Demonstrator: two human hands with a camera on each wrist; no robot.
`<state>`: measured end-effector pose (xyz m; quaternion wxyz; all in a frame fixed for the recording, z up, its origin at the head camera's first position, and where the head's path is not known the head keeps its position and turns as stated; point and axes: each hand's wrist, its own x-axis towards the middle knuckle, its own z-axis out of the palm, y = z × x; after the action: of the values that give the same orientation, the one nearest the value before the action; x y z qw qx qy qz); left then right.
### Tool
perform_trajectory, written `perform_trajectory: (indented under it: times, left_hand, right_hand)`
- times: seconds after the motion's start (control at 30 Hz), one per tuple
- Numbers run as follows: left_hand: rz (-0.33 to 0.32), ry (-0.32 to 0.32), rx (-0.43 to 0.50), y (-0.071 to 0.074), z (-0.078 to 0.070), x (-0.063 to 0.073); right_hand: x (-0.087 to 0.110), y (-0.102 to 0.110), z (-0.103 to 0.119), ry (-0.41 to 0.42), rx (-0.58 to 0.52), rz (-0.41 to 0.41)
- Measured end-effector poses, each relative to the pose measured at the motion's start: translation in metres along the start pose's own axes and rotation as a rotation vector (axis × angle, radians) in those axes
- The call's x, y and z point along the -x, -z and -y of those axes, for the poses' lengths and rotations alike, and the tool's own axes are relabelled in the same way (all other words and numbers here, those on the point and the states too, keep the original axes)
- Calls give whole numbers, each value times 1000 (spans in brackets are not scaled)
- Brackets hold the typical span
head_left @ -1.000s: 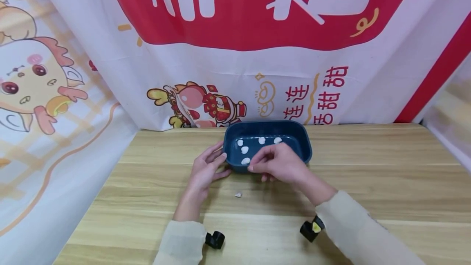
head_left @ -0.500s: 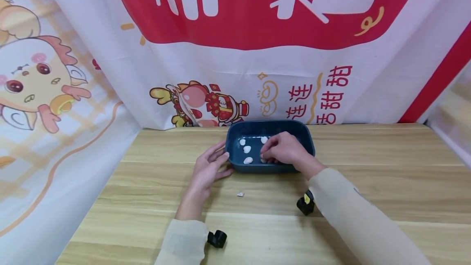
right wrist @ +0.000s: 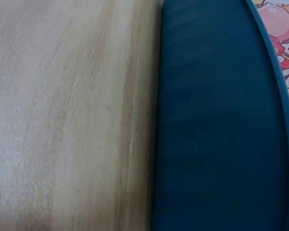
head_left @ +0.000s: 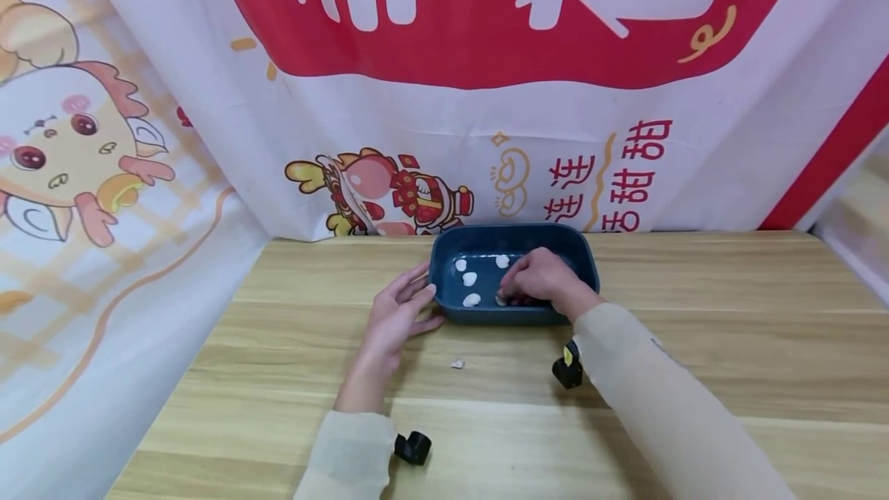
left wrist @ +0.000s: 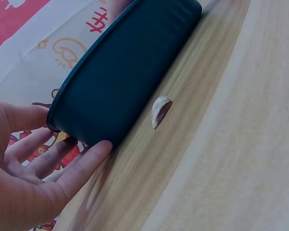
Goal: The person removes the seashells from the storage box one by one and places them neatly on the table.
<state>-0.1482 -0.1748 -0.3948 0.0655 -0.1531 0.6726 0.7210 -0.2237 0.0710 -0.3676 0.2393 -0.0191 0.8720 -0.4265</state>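
A dark blue rectangular basin (head_left: 521, 316) stands at the back of the wooden table, with several small white seashells (head_left: 471, 300) on its floor. My left hand (head_left: 392, 315) steadies its left end, thumb at the rim and fairly straight fingers spread along the outer wall. Inside the basin, near the front wall, my right hand (head_left: 542, 280) pinches a small pale shell (head_left: 501, 300) low against the floor, mostly covered by the fingers. One more shell (left wrist: 160, 111), whitish with a brown underside, lies on the table in front of the basin. The right wrist view shows mainly the basin's outer wall (right wrist: 221, 120).
A printed cloth (head_left: 389, 122) hangs right behind the basin, and another one (head_left: 83, 176) covers the left side. Black wrist cameras (head_left: 414, 448) sit on both sleeves. The wooden tabletop (head_left: 729, 346) extends to either side of the basin.
My right hand has moved from above the basin's front rim down into it, carrying a shell to the floor. The left hand keeps its place on the basin's end.
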Motion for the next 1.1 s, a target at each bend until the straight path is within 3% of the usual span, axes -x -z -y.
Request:
perform_trajectory:
  times: [0.63, 1.1]
  left_hand:
    - [5, -7, 7, -1, 0, -1]
    - [7, -2, 0, -1, -1, 1]
  right_hand:
    - [-9, -7, 1, -12, 143, -45]
    - [-3, -8, 5, 27, 226, -80]
